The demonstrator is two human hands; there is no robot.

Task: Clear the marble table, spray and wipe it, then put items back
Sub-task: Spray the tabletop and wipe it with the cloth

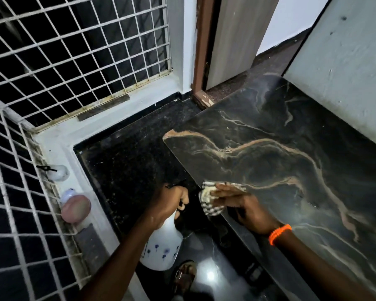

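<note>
The dark marble table (280, 148) with tan veins fills the right half of the view, bare on top. My left hand (169, 203) grips the neck and trigger of a white spray bottle (163, 246) with small blue flowers, held over the floor just left of the table's near edge. My right hand (243, 205), with an orange bead bracelet at the wrist, presses a checked cloth (211, 200) flat on the table's near left edge. Part of the cloth hangs over the edge.
On the white ledge at left stand a pink-capped container (75, 208) and a white round object (58, 172), under white window grilles (74, 51). A brown door frame (201, 51) stands behind the table; a wall (345, 61) borders its right. My sandalled foot (183, 276) is on the glossy black floor.
</note>
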